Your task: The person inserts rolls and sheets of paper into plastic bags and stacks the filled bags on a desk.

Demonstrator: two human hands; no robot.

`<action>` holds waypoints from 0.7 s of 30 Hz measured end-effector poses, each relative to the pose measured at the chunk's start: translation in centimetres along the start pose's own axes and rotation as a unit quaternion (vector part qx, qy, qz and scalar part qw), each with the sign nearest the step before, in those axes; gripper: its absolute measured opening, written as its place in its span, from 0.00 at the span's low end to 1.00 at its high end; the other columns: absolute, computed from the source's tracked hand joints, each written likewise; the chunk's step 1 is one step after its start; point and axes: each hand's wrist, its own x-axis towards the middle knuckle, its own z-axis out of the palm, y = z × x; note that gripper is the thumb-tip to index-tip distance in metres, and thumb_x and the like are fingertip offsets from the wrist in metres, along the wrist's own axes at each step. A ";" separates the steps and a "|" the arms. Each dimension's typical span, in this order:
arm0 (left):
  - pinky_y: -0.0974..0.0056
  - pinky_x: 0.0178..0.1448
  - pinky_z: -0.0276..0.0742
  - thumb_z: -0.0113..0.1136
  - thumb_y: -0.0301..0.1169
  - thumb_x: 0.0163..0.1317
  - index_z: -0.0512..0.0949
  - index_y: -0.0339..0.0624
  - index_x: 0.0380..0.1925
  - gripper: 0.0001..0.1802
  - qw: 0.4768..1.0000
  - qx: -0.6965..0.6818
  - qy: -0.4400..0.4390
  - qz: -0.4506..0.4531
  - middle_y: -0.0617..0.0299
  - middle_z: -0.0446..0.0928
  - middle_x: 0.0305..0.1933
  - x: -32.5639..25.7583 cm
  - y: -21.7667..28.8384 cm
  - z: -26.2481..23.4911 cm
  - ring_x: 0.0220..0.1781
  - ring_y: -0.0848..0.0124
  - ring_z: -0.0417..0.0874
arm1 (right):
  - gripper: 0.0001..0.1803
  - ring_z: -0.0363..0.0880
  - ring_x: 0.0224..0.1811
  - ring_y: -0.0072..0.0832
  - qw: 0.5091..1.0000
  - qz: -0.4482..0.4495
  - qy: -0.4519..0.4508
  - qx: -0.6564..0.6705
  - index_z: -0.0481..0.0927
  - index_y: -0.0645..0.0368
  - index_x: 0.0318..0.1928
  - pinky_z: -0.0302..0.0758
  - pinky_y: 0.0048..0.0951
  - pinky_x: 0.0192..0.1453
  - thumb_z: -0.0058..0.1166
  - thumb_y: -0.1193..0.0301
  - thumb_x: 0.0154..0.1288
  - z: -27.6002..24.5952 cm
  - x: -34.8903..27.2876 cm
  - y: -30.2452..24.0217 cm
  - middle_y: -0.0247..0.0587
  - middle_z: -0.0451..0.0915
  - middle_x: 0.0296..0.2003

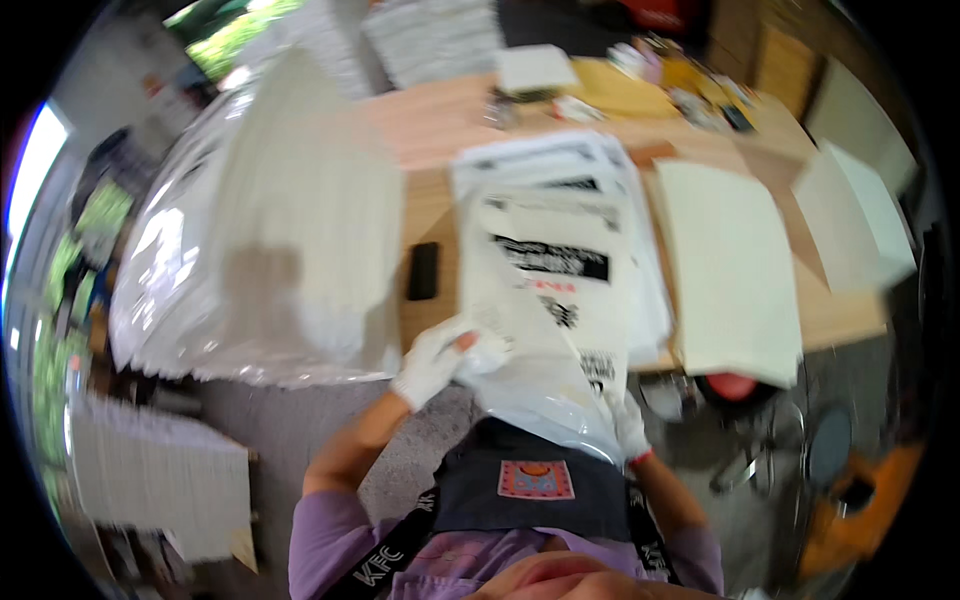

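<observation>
A white plastic bag with black and red print lies in front of me, its lower edge hanging past the table toward my apron. My left hand, in a white glove with a bare thumb tip, pinches the bag's near left side, where the plastic is bunched. At the near right edge my right hand, also gloved, grips the bag; its fingers are partly hidden and blurred. Under and behind it is a pile of similar printed bags. A black phone lies just left of the pile.
A tall stack of pale sheets in clear plastic wrap fills the table's left. Cream sheets are stacked on the right, overhanging the front edge. A yellow envelope and small items sit at the back. A stool stands below.
</observation>
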 end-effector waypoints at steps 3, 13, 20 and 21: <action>0.66 0.50 0.75 0.51 0.40 0.70 0.77 0.36 0.46 0.18 0.993 0.047 0.028 0.105 0.56 0.81 0.39 0.9 9.4 -1.6 0.41 0.68 0.81 | 0.24 0.77 0.55 0.29 0.960 -0.006 -0.117 0.255 0.67 0.64 0.63 0.75 0.34 0.59 0.45 0.63 0.74 6.5 -1.1 -6.0 0.43 0.76 0.56; 0.68 0.45 0.80 0.47 0.45 0.73 0.72 0.40 0.56 0.22 0.847 -0.109 0.327 0.405 0.64 0.77 0.46 -11.6 18.0 -30.9 0.44 0.72 0.80 | 0.34 0.68 0.60 0.26 0.929 -0.216 -0.292 0.076 0.67 0.63 0.65 0.60 0.27 0.66 0.54 0.53 0.67 26.2 6.9 -35.3 0.40 0.72 0.59; 0.64 0.61 0.70 0.42 0.43 0.74 0.69 0.31 0.59 0.26 0.799 0.152 0.576 0.077 0.57 0.74 0.59 -19.0 9.8 -53.6 0.58 0.69 0.74 | 0.19 0.67 0.15 0.20 0.868 -0.219 -0.445 0.030 0.79 0.58 0.33 0.58 0.28 0.14 0.60 0.53 0.63 43.7 7.5 -44.9 0.36 0.77 0.23; 0.63 0.61 0.69 0.43 0.43 0.74 0.70 0.31 0.58 0.26 0.794 0.252 0.553 0.007 0.57 0.74 0.58 -21.6 6.4 -54.7 0.57 0.69 0.74 | 0.20 0.68 0.16 0.20 0.873 -0.207 -0.442 0.004 0.79 0.59 0.33 0.60 0.28 0.15 0.58 0.52 0.64 44.1 6.3 -45.0 0.36 0.78 0.23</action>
